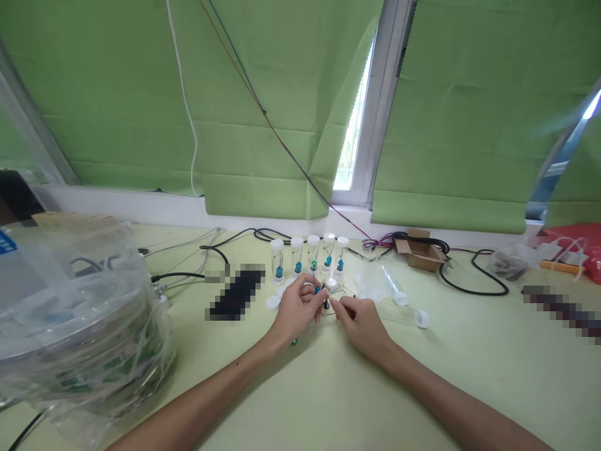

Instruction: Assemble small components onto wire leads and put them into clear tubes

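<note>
My left hand [297, 307] is closed, its fingertips pinching a small blue part [318, 290] with dark bits and thin leads. My right hand [360, 318] faces it from the right, thumb and forefinger pressed together; what they grip is too small to make out. Just behind the fingers is a white round cap [331, 284]. Several clear tubes with white caps, such as the leftmost tube [277, 262], stand upright in a row beyond my hands, with blue or green parts and wires inside. Partly under my left wrist lies a small green piece [294, 342].
Clear empty-looking tubes, one with a white cap [421, 319], lie to the right. Behind them sits an open cardboard box [421, 252] among black cables [474, 289]. Large plastic-wrapped reels [84, 332] occupy the left side. A blurred dark object [237, 293] lies left of the tubes.
</note>
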{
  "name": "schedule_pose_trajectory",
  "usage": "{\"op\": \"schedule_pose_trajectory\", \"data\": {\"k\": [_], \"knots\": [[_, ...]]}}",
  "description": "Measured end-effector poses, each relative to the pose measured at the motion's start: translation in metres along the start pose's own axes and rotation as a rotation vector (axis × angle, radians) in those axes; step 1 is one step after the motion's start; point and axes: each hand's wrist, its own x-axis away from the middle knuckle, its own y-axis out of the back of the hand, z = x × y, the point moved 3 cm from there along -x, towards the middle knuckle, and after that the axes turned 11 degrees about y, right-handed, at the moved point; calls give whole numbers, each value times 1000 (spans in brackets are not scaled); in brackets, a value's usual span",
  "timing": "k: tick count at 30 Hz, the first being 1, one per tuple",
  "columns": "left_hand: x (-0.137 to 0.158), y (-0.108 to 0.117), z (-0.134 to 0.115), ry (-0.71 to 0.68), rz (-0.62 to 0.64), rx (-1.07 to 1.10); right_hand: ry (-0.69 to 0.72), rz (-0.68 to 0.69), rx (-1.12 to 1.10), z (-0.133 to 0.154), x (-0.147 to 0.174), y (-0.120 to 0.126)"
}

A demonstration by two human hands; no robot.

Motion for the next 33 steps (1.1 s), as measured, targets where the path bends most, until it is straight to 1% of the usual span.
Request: {"op": "schedule_pose_trajectory", "data": {"k": [5, 12, 19, 25, 30, 33], "knots": [[0, -1, 0, 47, 55, 61, 2, 105, 89, -4, 2, -4], [2, -3, -2, 78, 69, 52, 30, 147, 94, -11, 4, -6], [4, -4, -5, 121, 97, 88, -30, 234, 138, -11, 3, -6], [2, -4, -7, 103, 77, 98, -42, 269, 189, -5, 3, -4], [1, 2, -12, 43, 3, 34, -34, 280, 263, -3, 1, -3], [0, 6, -15, 38, -41, 26, -45, 283, 280, -4, 2, -3]]}}
